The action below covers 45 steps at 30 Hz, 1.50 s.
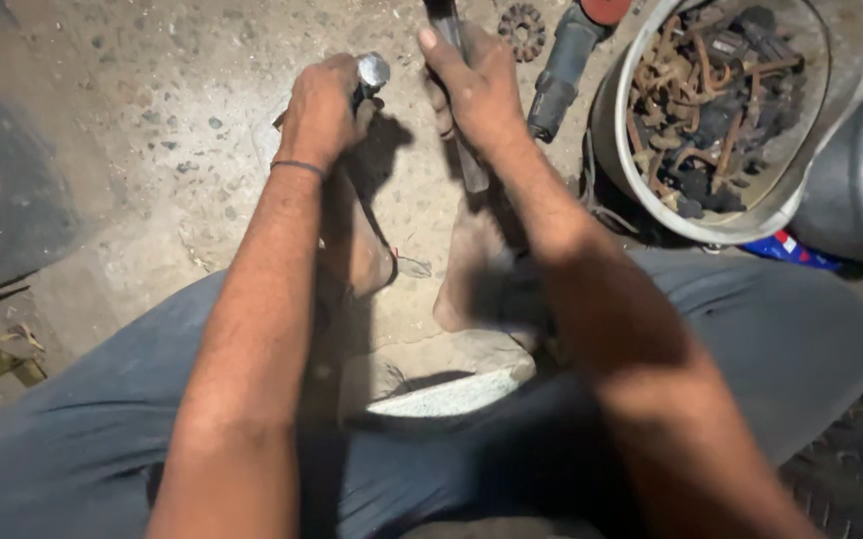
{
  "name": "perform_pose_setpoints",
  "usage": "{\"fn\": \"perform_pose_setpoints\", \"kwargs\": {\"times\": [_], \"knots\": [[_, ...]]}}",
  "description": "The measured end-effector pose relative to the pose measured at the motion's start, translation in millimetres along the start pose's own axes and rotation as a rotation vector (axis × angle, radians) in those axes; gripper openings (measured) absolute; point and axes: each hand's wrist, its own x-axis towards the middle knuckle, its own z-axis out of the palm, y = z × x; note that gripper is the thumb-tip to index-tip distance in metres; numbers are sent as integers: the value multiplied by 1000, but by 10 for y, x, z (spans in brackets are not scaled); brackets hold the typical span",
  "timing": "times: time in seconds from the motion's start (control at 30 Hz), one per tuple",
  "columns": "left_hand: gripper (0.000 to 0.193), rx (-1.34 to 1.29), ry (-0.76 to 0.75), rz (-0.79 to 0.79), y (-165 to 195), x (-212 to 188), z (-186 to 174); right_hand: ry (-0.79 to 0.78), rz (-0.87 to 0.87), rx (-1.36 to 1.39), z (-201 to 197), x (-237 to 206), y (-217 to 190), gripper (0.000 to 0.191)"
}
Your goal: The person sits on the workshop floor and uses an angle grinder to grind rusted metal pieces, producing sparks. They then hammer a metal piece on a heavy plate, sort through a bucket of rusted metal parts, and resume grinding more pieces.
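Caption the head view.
Left hand grips a metal part, right hand a dark bar, beside a scrap bucket.

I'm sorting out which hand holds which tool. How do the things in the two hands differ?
The left hand grips a short piece with a shiny rounded metal end; the right hand grips a long dark bar that runs past the fist above and below. The metal end gleams; the bar is dull. Both are held in closed fists above the dusty floor.

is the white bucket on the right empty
No, the white bucket is filled with rusty metal parts.
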Motion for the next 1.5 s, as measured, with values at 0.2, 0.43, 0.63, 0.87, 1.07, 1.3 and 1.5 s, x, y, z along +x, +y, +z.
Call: {"fn": "perform_pose_setpoints", "kwargs": {"times": [0.2,0.43,0.63,0.87,1.07,1.3,1.5], "knots": [[28,-5,-16,-44,21,22,-35,-14,-12,-144,294,-403,-182,36],[28,-54,15,-55,1,-3,10,54,-76,-224,158,-379,-445,37],[26,-49,10,-82,-38,-23,36,74,-413,-62,331,-435,-449,43],[27,-67,15,-80,-33,-51,3,75,29,-426,225,-397,-365,40],[30,-56,39,-119,-92,-81,40,88,-400,-194,167,-345,-632,37],[27,-54,51,-119,-83,-112,4,43,-17,-406,519,-476,-399,39],[30,-75,79,-156,-121,-102,24,88,-340,-294,236,-384,-833,38]]}}
